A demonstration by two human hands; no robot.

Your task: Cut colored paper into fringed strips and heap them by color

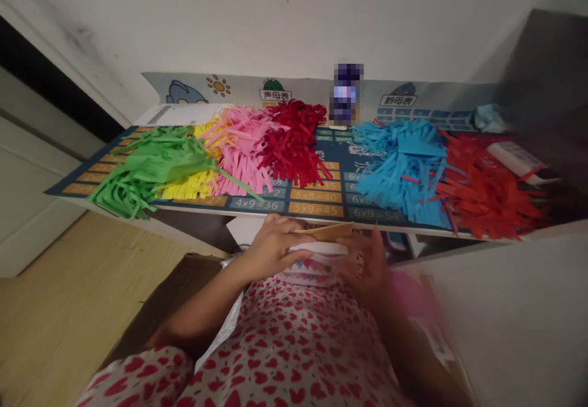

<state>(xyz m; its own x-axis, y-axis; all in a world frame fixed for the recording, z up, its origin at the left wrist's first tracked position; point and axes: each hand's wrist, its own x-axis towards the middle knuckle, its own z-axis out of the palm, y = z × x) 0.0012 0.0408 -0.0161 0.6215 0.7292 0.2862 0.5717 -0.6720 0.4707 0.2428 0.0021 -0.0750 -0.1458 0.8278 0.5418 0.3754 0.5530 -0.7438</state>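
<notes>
My left hand is at the near edge of the desk, its fingers closed on a flat tan piece, perhaps paper or card. Just below that piece is a white packet with a coloured pattern, close to my left thumb. My right hand is at the right end of both things and smeared by motion, so its grip is unclear. Beyond my hands lie piles of fringed strips: green, yellow, pink, dark red, blue and orange-red.
The strips rest on a narrow desk with a printed times-table mat. At the back, a blurred-out phone-like object stands against the wall. A white sheet lies back left, a white box-like item at right. Below left is a brown box.
</notes>
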